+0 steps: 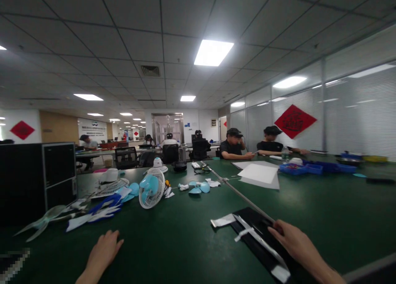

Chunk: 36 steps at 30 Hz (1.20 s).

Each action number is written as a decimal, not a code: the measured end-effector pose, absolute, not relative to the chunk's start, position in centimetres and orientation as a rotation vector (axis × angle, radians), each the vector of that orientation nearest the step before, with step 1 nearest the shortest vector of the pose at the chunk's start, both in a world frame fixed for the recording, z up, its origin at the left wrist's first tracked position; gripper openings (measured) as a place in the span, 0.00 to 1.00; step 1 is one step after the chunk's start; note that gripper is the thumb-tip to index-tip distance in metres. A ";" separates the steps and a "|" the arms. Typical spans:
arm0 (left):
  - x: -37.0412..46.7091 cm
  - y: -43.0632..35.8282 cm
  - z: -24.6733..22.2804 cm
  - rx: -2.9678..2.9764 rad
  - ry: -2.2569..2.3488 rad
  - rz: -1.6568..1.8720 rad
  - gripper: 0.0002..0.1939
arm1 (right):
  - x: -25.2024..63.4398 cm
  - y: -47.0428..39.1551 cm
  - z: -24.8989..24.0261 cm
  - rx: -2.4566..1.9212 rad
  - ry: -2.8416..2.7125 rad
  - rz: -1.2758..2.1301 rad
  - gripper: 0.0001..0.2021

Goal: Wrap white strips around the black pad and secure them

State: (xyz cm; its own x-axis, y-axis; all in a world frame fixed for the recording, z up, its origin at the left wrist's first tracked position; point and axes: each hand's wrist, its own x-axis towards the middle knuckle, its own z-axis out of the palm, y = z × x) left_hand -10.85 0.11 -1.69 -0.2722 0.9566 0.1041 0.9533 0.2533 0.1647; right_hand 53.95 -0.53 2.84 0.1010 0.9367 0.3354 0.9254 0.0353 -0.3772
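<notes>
On the green table (173, 230), my left hand (103, 251) lies palm down with its fingers loosely bent and nothing in it. My right hand (293, 239) is closed at the upper right edge of a flat black piece (247, 216), thumb and fingers together; the exact grip is partly hidden. Whitish, shiny strips (258, 237) run along the black piece and stick out past its left side. White gloves with blue cuffs (103, 213) lie beyond my left hand. A small fan with a white grille (152, 189) and light blue blades stands farther back.
A black computer case (21, 181) stands at the left. Blue fan blades (199, 188) lie mid-table. White sheets (258, 174) and blue trays (298, 168) are farther right. A metal strip (238, 197) crosses the table. Two people sit at the far right side.
</notes>
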 end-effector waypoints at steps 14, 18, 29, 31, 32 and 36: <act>-11.0 0.0 -1.8 1.863 2.465 0.345 0.26 | 52.8 -5.3 0.0 -1.841 -1.734 0.367 0.27; -11.3 0.3 -2.3 1.898 2.469 0.363 0.27 | 53.0 -5.2 -0.2 -1.820 -1.722 0.382 0.28; -10.4 -0.3 -1.6 1.843 2.481 0.399 0.25 | 52.2 -5.7 1.0 -1.679 -1.395 0.753 0.30; -10.2 -0.5 -1.3 1.831 2.474 0.399 0.25 | 52.0 -5.6 1.0 -1.656 -1.366 0.827 0.28; -10.2 -0.6 -1.3 1.829 2.474 0.397 0.25 | 51.9 -5.5 1.0 -1.642 -1.361 0.849 0.27; -10.6 -0.3 -1.5 1.824 2.478 0.390 0.25 | 51.0 -5.4 1.2 -1.549 -1.356 0.860 0.25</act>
State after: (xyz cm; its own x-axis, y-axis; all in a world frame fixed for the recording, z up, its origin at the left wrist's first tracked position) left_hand -10.60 -0.26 -1.54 -0.3076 0.9444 0.1157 0.9344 0.2769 0.2242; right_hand 50.97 -5.36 1.16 0.1644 0.9852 0.0485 0.3761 -0.0172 -0.9264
